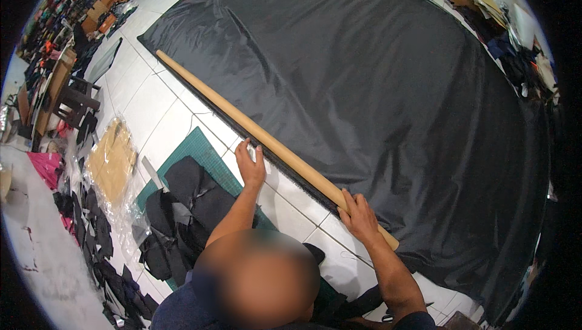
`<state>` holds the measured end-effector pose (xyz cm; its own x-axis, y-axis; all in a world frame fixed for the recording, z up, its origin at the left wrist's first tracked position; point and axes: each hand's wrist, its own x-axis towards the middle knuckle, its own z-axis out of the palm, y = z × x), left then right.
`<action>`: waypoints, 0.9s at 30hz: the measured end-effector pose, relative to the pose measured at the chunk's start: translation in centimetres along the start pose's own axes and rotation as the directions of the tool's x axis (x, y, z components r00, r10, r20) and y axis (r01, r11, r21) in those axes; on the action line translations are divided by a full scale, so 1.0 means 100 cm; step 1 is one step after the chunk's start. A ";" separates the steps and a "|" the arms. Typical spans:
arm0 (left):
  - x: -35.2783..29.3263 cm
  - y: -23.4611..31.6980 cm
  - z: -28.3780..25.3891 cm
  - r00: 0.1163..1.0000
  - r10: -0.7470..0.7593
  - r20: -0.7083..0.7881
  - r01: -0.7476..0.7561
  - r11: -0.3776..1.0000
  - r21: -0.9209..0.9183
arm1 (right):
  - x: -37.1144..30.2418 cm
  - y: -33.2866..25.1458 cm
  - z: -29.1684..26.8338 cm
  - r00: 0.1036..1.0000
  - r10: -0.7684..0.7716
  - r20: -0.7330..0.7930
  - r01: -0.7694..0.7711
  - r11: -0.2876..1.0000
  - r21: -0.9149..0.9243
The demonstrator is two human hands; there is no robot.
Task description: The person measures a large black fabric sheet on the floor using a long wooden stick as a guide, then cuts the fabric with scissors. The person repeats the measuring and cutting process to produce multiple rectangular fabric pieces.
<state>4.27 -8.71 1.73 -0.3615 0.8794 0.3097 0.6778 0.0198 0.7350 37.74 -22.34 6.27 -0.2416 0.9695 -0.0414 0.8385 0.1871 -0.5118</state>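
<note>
Fabric sheet [388, 87], glossy black, is lying wide; long tan cardboard tube [276, 148] is resting along its near edge. My right hand [361, 217] is clasping the tube; my left hand [250, 167] is sitting at that edge, digits apart.

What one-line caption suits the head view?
Right hand on a long brown tube lying along spread black fabric, left hand near the fabric's edge.

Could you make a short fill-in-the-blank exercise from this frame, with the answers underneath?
1. The person's ____ hand is on the long tan tube.
2. The tube lies along the edge of a large sheet coloured ____.
3. Dark fabric pieces lie on a mat coloured ____.
Missing words: right; black; green
</note>
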 end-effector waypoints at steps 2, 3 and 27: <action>0.014 0.005 0.005 0.997 0.067 -0.035 -0.063 0.993 0.099 | 0.000 0.004 0.001 0.995 -0.012 -0.098 0.012 1.000 0.001; 0.021 0.009 0.008 0.998 0.061 -0.010 -0.059 0.988 0.143 | 0.000 0.006 0.001 0.993 0.023 -0.114 -0.025 1.000 -0.018; -0.007 0.052 0.052 0.826 0.009 0.563 -0.360 0.778 0.516 | -0.052 0.068 -0.018 0.774 0.577 -0.262 -0.627 0.756 -0.189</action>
<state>11.34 -6.76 2.19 0.0681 0.9947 -0.0767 0.9873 -0.0561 0.1490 45.61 -25.80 4.52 0.4246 0.8996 -0.1024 0.8775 -0.4367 -0.1982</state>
